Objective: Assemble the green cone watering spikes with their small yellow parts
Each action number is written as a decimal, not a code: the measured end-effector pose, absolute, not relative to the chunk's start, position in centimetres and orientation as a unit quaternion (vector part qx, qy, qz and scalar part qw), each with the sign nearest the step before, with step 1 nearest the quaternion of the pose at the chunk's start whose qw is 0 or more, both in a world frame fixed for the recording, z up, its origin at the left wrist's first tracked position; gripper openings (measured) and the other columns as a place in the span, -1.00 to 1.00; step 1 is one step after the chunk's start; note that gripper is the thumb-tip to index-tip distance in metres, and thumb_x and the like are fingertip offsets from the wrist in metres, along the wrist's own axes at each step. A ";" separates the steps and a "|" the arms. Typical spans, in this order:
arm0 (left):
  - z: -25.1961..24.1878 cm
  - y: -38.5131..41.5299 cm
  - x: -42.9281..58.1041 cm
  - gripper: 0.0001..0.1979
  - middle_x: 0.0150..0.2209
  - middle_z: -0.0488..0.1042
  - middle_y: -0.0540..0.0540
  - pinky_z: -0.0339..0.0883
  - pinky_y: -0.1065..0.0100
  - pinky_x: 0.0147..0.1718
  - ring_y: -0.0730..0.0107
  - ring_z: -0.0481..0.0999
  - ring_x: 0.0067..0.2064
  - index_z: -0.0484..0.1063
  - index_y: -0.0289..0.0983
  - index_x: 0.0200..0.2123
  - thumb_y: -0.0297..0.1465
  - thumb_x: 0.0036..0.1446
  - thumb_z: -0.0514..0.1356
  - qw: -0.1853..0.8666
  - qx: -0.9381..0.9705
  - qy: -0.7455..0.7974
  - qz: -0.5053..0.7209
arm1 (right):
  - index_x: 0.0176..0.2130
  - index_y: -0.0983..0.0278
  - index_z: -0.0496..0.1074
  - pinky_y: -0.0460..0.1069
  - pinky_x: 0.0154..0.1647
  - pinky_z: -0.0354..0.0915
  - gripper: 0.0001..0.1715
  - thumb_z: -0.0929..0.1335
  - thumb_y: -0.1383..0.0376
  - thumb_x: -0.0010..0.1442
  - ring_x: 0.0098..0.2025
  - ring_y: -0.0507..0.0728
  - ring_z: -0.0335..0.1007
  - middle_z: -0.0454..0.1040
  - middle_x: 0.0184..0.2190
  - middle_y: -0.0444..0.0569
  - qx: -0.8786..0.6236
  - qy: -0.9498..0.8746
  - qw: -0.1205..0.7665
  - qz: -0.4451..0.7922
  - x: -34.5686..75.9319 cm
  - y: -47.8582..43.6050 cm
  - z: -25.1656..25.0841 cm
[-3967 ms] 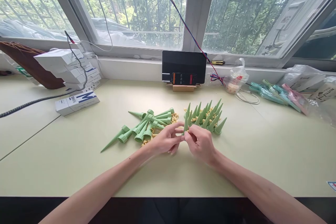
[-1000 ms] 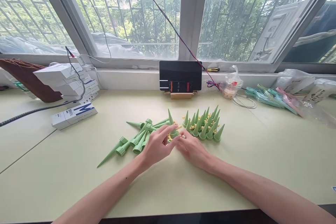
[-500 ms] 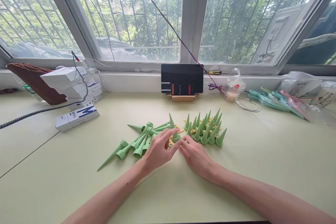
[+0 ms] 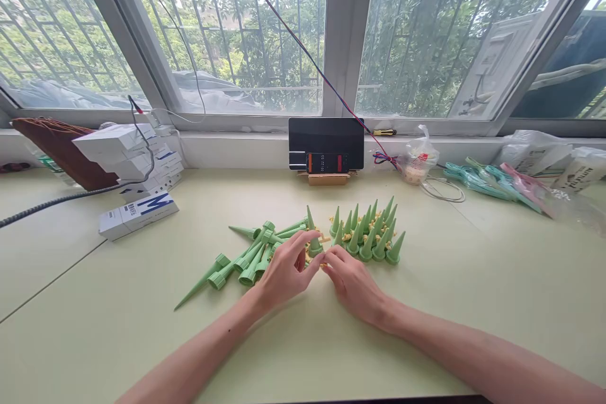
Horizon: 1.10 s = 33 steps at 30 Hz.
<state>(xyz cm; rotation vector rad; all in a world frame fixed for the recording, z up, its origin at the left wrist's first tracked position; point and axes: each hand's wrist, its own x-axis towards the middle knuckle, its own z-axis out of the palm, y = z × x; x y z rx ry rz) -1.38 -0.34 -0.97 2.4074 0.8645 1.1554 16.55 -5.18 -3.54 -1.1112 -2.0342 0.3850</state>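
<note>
My left hand [image 4: 288, 265] holds a green plant watering spike [image 4: 311, 219] upright, point up, thumb and fingers about its wide base. Close against that base is my right hand [image 4: 354, 278], its fingertips drawn together; what they pinch is hidden. Small yellow plastic pieces [image 4: 326, 239] show beside the held spike, partly covered by my hands. To the left, several loose green spikes [image 4: 255, 252] lie in a heap, some with open collars facing me. On the right, several more spikes [image 4: 366, 243] stand point up in close rows, with yellow parts among them.
A phone [image 4: 326, 163] leans on a cardboard stand before a black screen [image 4: 326, 129]. White boxes [image 4: 138, 214] and a dark braided cable [image 4: 71, 197] lie at left. A knotted plastic bag [image 4: 419, 158] and bundled teal straps [image 4: 492, 178] sit at back right.
The whole view has shifted slightly. My hands stay together at the spike's base, with only small finger movement; the spike is still upright.
</note>
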 end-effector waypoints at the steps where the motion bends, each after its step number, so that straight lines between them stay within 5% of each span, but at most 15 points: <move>1: -0.9 -0.4 -1.4 -0.73 -0.31 0.44 0.02 0.17 0.52 -0.61 0.66 0.19 -0.61 0.30 -0.18 0.02 -0.40 0.24 0.17 0.167 0.846 0.302 0.407 | -0.20 0.23 0.30 -0.03 -0.31 0.34 -0.82 0.17 0.44 0.37 -0.33 0.08 0.37 0.39 -0.22 -0.01 -0.436 -0.798 0.388 0.148 16.5 -5.2 -3.5; 10: -0.9 -0.7 -1.2 -0.71 -0.59 0.22 0.18 0.22 0.47 -0.56 0.55 0.18 -0.61 0.24 -0.19 0.03 -0.36 0.25 0.15 0.190 0.832 0.351 0.386 | -0.14 0.21 0.34 -0.04 -0.31 0.32 -0.78 0.17 0.43 0.37 -0.31 0.08 0.33 0.39 -0.21 0.00 -0.414 -0.777 0.443 0.166 17.0 -5.6 -3.5; 21: -0.6 -1.0 -1.0 -0.68 -0.39 0.43 0.03 0.23 0.41 -0.49 0.52 0.28 -0.55 0.36 -0.21 0.01 -0.25 0.22 0.19 0.133 0.852 0.400 0.310 | -0.18 0.23 0.33 -0.01 -0.26 0.30 -0.80 0.18 0.44 0.38 -0.28 0.10 0.30 0.36 -0.27 -0.01 -0.441 -0.743 0.473 0.175 18.1 -5.6 -3.2; 33: 0.0 -0.9 -1.3 -0.78 -0.50 0.37 0.05 0.14 0.38 -0.48 0.42 0.31 -0.51 0.43 -0.22 -0.14 -0.25 0.20 0.17 0.120 0.895 0.371 0.215 | -0.21 0.24 0.33 -0.03 -0.32 0.25 -0.78 0.17 0.47 0.37 -0.34 0.08 0.24 0.31 -0.31 -0.04 -0.429 -0.743 0.481 0.177 18.0 -5.5 -2.9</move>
